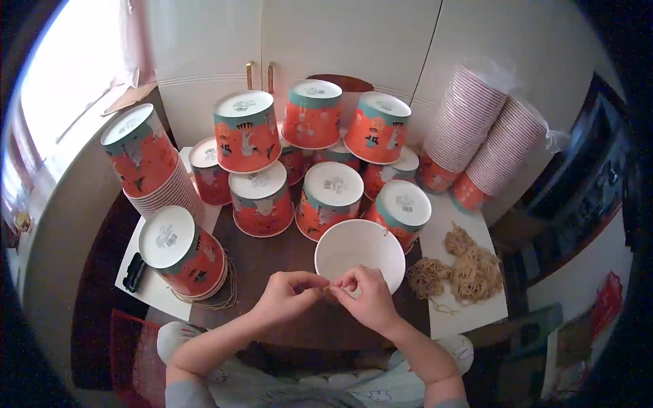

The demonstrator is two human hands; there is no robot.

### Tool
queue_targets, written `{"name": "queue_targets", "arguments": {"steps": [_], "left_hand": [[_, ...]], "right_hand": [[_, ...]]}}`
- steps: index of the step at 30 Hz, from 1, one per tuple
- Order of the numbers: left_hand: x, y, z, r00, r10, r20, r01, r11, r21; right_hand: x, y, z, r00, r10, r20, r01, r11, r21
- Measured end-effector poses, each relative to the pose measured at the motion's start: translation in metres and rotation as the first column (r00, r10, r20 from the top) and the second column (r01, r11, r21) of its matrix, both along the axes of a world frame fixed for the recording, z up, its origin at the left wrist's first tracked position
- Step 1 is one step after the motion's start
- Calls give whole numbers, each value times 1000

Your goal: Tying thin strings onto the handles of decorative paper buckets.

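An open paper bucket (350,255), white inside, stands mouth up in front of me. At its near rim my left hand (289,297) and my right hand (369,299) meet, fingertips pinched together. A small tan bit between them looks like the end of a piece of twine; the fingers mostly hide it. On the far rim of the bucket a short tan bit also shows. To the right, tangled heaps of tan twine (476,273) lie on a white sheet (469,316).
Several upside-down orange and teal buckets (331,204) stand stacked beyond my hands. At the left, a bucket stack (190,262) has twine loops hanging by it, near a black object (134,273). Tall nested bucket stacks (469,115) in plastic lean at the back right. White cabinet doors (204,41) close off the back.
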State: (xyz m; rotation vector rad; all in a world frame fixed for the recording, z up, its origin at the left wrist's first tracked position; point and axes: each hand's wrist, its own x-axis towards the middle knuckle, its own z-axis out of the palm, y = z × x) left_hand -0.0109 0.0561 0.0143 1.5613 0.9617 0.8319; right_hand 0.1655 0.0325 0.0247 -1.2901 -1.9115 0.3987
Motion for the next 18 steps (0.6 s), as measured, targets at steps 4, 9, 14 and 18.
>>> {"name": "queue_targets", "arguments": {"steps": [4,9,14,18], "left_hand": [[2,1,0,998,-13,56,20,991,-134],[4,1,-3,1000,-3,-5,3,997,-72],[3,2,-6,998,-9,-70,9,1000,0],[3,1,-5,995,-72,71,81,989,-120]], "right_hand": [[-1,0,0,1000,1,1,-1,1000,-5],[-1,-1,2,1000,8,-5,-8,1000,-9],[-2,-1,1,1000,7,8,-7,1000,-8],[-4,-2,1,998,-18,56,15,998,61]]}}
